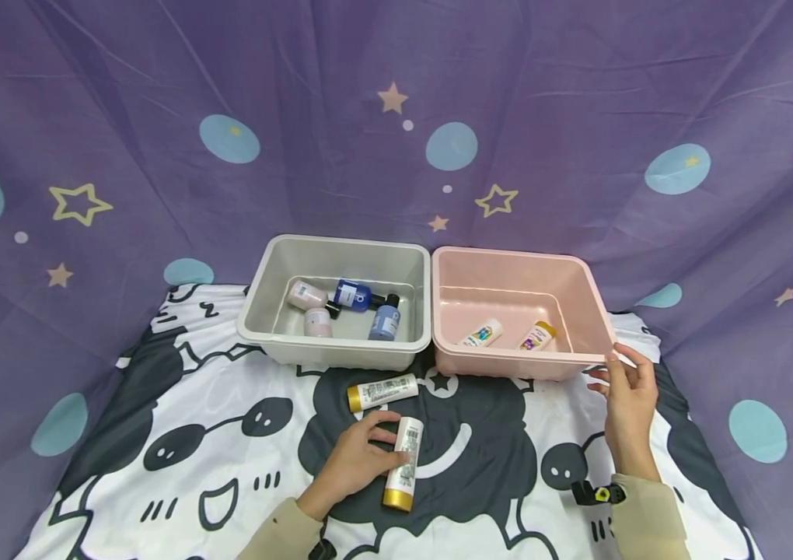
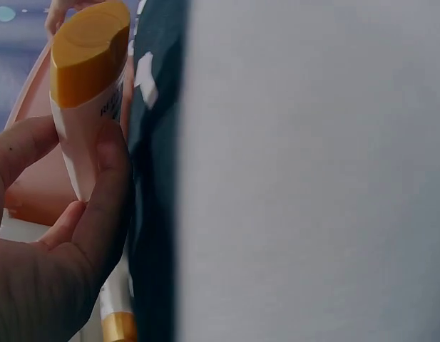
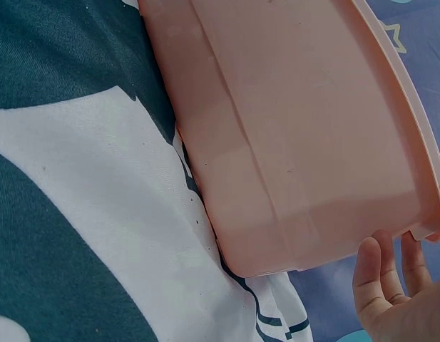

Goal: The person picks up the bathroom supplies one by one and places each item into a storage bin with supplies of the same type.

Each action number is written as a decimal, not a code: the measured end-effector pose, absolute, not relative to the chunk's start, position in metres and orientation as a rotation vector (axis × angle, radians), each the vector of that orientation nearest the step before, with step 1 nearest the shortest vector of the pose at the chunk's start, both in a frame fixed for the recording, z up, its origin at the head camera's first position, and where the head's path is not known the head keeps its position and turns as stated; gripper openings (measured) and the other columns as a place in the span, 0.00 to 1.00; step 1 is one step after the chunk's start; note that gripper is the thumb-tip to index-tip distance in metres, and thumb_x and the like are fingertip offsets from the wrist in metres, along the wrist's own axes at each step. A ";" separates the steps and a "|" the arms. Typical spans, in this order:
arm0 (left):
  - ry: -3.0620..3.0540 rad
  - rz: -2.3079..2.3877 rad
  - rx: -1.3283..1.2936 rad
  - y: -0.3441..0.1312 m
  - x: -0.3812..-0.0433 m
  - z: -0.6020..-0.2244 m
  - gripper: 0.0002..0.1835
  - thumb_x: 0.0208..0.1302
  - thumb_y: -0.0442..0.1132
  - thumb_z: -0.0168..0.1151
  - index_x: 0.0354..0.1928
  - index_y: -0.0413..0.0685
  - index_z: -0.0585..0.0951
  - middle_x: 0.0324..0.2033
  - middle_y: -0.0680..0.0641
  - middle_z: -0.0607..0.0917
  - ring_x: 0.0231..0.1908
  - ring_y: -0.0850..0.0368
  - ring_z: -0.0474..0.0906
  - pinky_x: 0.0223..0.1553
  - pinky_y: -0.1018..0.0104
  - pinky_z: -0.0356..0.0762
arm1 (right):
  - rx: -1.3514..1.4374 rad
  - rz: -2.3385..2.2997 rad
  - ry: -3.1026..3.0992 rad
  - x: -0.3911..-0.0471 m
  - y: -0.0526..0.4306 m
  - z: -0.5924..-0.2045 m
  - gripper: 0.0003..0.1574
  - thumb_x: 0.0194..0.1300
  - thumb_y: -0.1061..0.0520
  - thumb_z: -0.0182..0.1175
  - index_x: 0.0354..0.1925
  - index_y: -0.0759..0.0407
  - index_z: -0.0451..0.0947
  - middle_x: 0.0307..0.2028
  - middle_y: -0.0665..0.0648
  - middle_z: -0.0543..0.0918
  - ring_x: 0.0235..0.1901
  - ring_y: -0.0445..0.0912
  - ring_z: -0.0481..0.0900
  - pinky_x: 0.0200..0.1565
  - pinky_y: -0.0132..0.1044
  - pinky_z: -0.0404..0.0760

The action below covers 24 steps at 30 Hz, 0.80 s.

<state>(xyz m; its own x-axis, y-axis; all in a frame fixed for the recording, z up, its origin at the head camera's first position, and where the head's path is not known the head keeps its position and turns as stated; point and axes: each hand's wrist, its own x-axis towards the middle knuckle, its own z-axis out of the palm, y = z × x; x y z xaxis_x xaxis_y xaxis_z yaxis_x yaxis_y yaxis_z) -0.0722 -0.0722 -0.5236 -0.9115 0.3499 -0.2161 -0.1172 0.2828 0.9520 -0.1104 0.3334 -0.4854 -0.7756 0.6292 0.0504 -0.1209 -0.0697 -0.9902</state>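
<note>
- Left hand (image 1: 361, 455) pinched a white bottle (image 1: 406, 460) between thumb and fingers; the gold cap pointed toward the worktop's near edge. Could not tell whether the bottle was clear of the cloth.
- Right hand (image 1: 630, 404) gripped the near right rim corner of the pink bin (image 1: 508, 365), fingertips just under the lip in the right wrist view.
- The pink bin and the grey bin (image 1: 340, 354) stood side by side toward the far edge of the cloth-covered worktop (image 1: 207, 377). A second white bottle (image 1: 382, 393) lay in front of the grey bin, just beyond the left hand.
- Contents: two small bottles (image 1: 537, 336) in the pink bin; two pale pink bottles (image 1: 308, 295) and two blue bottles (image 1: 386, 320) in the grey one.
- Risk, judged: the held bottle looked smooth and tapered, so a light fingertip pinch could let it twist or slip.
- Risk: carried low toward either bin, it would probably knock the near rim.
- Risk: a stray left-hand knuckle could set the second bottle rolling.
- Risk: a pull by the right hand could tilt the pink bin, sliding its contents, or drag the loose cloth and shift everything on it.
</note>
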 end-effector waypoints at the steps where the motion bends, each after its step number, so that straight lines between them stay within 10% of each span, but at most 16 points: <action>1: 2.159 1.681 0.208 -0.072 -0.073 -0.522 0.33 0.55 0.41 0.78 0.62 0.43 0.76 0.40 0.45 0.85 0.32 0.54 0.86 0.32 0.62 0.85 | -0.546 1.894 -1.696 -0.110 0.333 -0.485 0.20 0.72 0.57 0.62 0.59 0.57 0.75 0.41 0.57 0.81 0.31 0.45 0.84 0.25 0.31 0.83; 24: 2.054 1.787 0.235 -0.064 -0.095 -0.464 0.33 0.55 0.41 0.78 0.62 0.45 0.76 0.44 0.42 0.83 0.36 0.50 0.85 0.35 0.57 0.86 | -0.550 1.893 -1.704 -0.110 0.333 -0.484 0.20 0.72 0.56 0.62 0.60 0.57 0.74 0.41 0.58 0.80 0.33 0.49 0.85 0.26 0.31 0.83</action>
